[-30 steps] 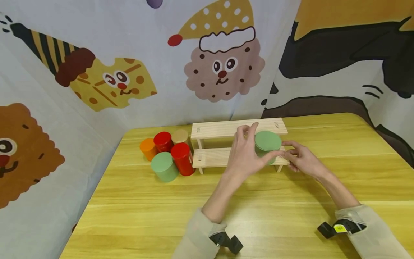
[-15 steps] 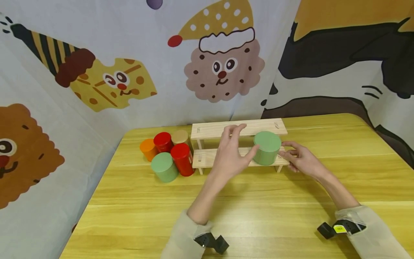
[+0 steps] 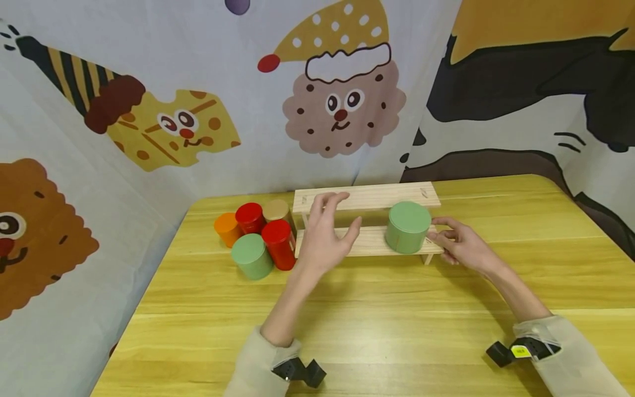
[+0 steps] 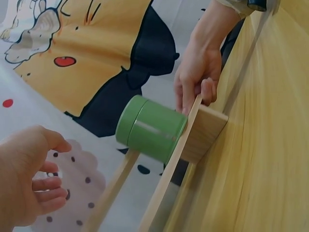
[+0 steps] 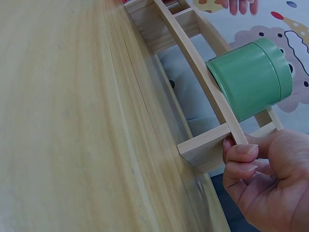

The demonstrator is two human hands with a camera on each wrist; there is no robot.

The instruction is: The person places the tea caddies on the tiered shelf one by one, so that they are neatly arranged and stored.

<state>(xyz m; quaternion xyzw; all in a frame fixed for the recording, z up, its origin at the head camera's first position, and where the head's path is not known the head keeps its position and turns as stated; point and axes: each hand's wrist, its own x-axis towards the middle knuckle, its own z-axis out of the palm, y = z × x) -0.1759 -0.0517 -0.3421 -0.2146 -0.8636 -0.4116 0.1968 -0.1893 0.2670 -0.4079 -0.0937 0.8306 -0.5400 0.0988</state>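
A two-step wooden shelf (image 3: 368,242) stands toward the back of the table. Upright on the right part of its lower board is a green lidded canister (image 3: 408,227). My left hand (image 3: 322,238) hovers in front of the shelf's left part, fingers loosely bent and thumb apart, holding nothing; the left wrist view shows the hand (image 4: 29,174) well away from the canister (image 4: 152,128). With thumb and fingers, my right hand (image 3: 463,245) pinches the right end of the lower board, as the right wrist view shows at the hand (image 5: 270,179), just below the canister (image 5: 251,79).
Left of the shelf stand several canisters close together: an orange one (image 3: 229,229), two red ones (image 3: 250,218), a tan one (image 3: 276,209) and a second green one (image 3: 253,257). A printed cloth (image 3: 198,55) hangs behind the table (image 3: 397,325).
My left hand has let go of the green canister and moved left, away from it. The canister stays on the lower board. My right hand keeps its grip on the shelf end.
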